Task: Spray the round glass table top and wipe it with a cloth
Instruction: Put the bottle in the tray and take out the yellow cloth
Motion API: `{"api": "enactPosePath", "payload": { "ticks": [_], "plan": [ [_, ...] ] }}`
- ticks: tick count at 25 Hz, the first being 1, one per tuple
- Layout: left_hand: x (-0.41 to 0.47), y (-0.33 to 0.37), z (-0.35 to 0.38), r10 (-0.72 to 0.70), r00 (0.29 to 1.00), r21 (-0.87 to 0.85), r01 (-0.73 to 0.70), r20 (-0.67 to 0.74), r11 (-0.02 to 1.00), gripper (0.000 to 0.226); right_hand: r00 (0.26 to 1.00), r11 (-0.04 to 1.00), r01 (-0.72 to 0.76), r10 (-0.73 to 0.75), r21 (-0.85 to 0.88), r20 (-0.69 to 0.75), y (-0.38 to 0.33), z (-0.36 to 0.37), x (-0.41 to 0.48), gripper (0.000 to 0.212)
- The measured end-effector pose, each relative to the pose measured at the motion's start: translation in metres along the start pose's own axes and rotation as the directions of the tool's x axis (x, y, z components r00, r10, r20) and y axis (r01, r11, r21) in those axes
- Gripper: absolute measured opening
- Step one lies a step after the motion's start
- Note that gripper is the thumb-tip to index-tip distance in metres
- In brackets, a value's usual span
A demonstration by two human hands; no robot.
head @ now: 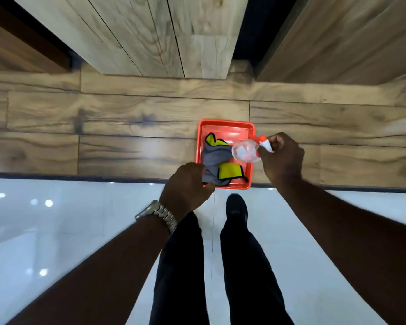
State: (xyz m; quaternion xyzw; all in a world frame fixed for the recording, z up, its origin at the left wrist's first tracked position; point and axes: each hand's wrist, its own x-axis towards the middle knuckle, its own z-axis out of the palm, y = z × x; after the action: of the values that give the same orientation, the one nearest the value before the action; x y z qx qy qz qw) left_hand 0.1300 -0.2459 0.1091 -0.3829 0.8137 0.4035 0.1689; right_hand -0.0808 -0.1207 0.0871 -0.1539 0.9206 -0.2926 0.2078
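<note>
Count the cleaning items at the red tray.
2. The grey-and-yellow cloth lies in the red tray, left hand on it; the clear spray bottle is in the right hand.

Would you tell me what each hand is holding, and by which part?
Right hand grips the spray bottle by its trigger head. Left hand pinches the cloth at its near edge.

Orange-red plastic tray, grey cloth with bright yellow panels and black edging, clear spray bottle with a red-and-white head, brown wood-grain surface — dark streaked knots, glossy white floor tiles, black trousers, black shoe, silver wristwatch.
</note>
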Motion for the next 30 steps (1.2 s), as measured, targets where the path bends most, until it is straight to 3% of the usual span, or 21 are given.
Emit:
{"api": "enactPosePath", "payload": {
  "ticks": [7, 12, 15, 17, 18, 20, 22, 23, 26, 28, 30],
  "plan": [
    [0.093, -0.068, 0.065, -0.062, 0.998, -0.085, 0.063, 0.014, 0.994, 0.064, 1.0, 0.994, -0.023, 0.021, -0.105, -0.019, 0.059, 0.124, 0.095, 0.016],
    [0.117, -0.08, 0.081, -0.081, 0.997, -0.127, 0.079, -0.004, 0.989, 0.048, 0.992, 0.973, -0.107, 0.119, -0.203, 0.048, 0.069, 0.15, 0.124, 0.019],
    [0.122, -0.081, 0.076, -0.092, 0.996, -0.137, 0.089, -0.011, 0.987, 0.039, 0.998, 0.988, -0.069, 0.07, -0.138, 0.0, 0.066, 0.148, 0.123, 0.04],
    [0.124, -0.084, 0.073, -0.098, 0.995, -0.128, 0.097, 0.004, 0.987, 0.036, 0.981, 0.982, -0.175, 0.168, -0.067, -0.101, 0.073, 0.153, 0.102, 0.058],
    [0.125, -0.086, 0.073, -0.103, 0.994, -0.118, 0.104, 0.02, 0.987, 0.037, 0.963, 0.961, -0.263, 0.256, -0.087, -0.084, 0.081, 0.158, 0.087, 0.055],
    [0.127, -0.093, 0.077, -0.122, 0.992, -0.119, 0.126, 0.041, 0.985, 0.041, 0.856, 0.879, -0.423, 0.467, -0.219, 0.22, 0.101, 0.175, 0.059, 0.033],
    [0.128, -0.102, 0.084, -0.129, 0.991, -0.117, 0.133, 0.043, 0.984, 0.044, 0.616, 0.828, -0.499, 0.546, -0.256, 0.567, 0.119, 0.196, 0.035, 0.016],
    [0.128, -0.108, 0.09, -0.126, 0.991, -0.112, 0.13, 0.042, 0.985, 0.045, 0.542, 0.827, -0.505, 0.527, -0.248, 0.655, 0.124, 0.209, 0.028, 0.02],
    [0.121, -0.119, 0.103, -0.14, 0.989, -0.153, 0.145, 0.04, 0.978, 0.039, 0.519, 0.87, -0.431, 0.454, -0.237, 0.724, 0.133, 0.248, 0.022, 0.05],
    [0.109, -0.126, 0.104, -0.124, 0.992, -0.187, 0.127, 0.027, 0.974, 0.033, 0.503, 0.879, -0.424, 0.427, -0.216, 0.751, 0.133, 0.265, 0.022, 0.057],
    [0.094, -0.127, 0.095, -0.127, 0.992, -0.216, 0.126, 0.013, 0.968, 0.032, 0.539, 0.872, -0.471, 0.403, -0.132, 0.74, 0.131, 0.261, 0.017, 0.057]
  ]
}}
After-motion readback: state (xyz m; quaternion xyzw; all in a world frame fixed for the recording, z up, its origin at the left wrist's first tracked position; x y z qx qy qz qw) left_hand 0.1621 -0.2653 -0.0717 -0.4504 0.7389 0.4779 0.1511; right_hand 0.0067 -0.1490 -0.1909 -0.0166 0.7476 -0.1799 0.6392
